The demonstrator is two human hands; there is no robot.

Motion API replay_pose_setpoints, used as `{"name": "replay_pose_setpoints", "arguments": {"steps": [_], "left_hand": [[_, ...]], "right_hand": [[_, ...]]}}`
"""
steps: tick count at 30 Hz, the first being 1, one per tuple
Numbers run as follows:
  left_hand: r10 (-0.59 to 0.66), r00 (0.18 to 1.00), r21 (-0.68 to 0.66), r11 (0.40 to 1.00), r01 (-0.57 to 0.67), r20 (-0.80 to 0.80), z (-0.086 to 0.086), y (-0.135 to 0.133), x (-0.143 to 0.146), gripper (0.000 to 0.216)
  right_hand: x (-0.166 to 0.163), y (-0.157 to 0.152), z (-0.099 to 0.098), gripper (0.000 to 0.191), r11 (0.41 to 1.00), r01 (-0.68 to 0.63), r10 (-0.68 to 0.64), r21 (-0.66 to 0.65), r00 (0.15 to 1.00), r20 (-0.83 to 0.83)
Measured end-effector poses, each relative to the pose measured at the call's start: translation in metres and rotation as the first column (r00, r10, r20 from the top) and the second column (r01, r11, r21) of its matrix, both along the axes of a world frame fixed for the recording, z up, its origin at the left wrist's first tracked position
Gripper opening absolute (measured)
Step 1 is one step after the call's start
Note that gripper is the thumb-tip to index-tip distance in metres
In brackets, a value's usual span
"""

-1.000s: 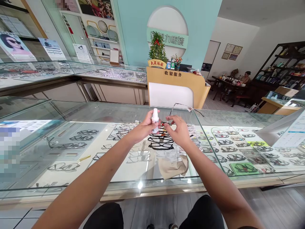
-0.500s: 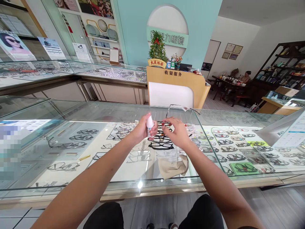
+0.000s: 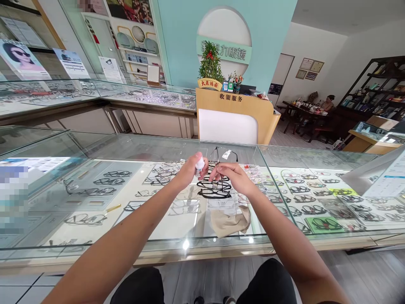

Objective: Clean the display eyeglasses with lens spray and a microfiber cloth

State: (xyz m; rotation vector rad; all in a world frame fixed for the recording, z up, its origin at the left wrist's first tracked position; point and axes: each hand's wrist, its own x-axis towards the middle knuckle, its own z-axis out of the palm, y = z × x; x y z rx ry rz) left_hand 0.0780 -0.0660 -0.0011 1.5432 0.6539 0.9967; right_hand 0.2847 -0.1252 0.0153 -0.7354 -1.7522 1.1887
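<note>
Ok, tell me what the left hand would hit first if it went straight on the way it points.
Most likely the thin-framed glasses pinched in the right hand: the left hand, gripping the small white bottle, points towards them. Depth is unclear, so the right fingertips might come first.

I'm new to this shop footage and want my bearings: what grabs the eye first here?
At centre, over the glass counter, the left hand grips a small white spray bottle, and the right hand pinches thin-framed glasses with a tag. Just nearer, a tan cloth lies on the glass.
</note>
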Motion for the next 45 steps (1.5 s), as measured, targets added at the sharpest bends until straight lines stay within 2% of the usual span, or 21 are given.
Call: {"name": "replay_pose_setpoints", "arguments": {"steps": [4,9,18,23,28,33,36,40,43,45], "left_hand": [[-0.003,0.998,0.042,0.999,0.006,-0.06,-0.003,0.003,-0.003,0.075],[0.005,0.998,0.024,1.0,-0.003,-0.069,-0.007,0.005,-0.004,0.073],[0.037,0.979,0.044,0.999,-0.028,-0.203,-0.003,0.001,-0.003,0.063],[0.022,0.983,0.041,0.999,-0.015,-0.18,-0.004,0.003,-0.005,0.067],[-0.01,0.985,0.037,0.999,0.017,-0.175,0.0,-0.002,-0.004,0.076],[-0.059,0.958,0.057,0.995,0.078,-0.282,0.005,-0.012,0.001,0.074],[-0.075,0.94,0.104,0.988,0.116,-0.333,0.002,-0.013,0.002,0.072],[-0.09,0.94,0.095,0.987,0.128,-0.33,0.001,-0.015,0.004,0.071],[-0.024,0.957,0.159,0.985,0.072,-0.288,0.004,-0.009,-0.003,0.075],[0.11,0.97,0.229,0.972,-0.059,-0.216,0.008,0.004,-0.016,0.077]], "right_hand": [[0.0,-0.001,0.002,0.036,1.0,-0.023,0.023,-0.011,1.0,-0.022],[0.0,0.0,0.002,0.036,0.999,-0.031,0.03,-0.019,0.999,-0.042],[0.0,-0.001,0.002,0.035,0.999,-0.035,0.035,-0.024,0.999,-0.034],[0.001,0.0,0.001,0.037,0.999,-0.041,0.04,-0.023,0.999,-0.027],[0.005,0.005,0.001,0.036,0.999,0.05,-0.051,-0.014,0.995,-0.081],[0.006,0.009,-0.002,0.043,0.985,0.173,-0.17,0.014,0.978,-0.118],[0.005,0.011,-0.005,0.047,0.978,0.205,-0.2,0.025,0.971,-0.13],[0.005,0.011,-0.006,0.047,0.976,0.216,-0.211,0.03,0.97,-0.118],[0.005,0.01,-0.005,0.048,0.979,0.202,-0.198,0.032,0.974,-0.107],[0.005,0.009,-0.005,0.047,0.982,0.186,-0.182,0.028,0.977,-0.114]]}}
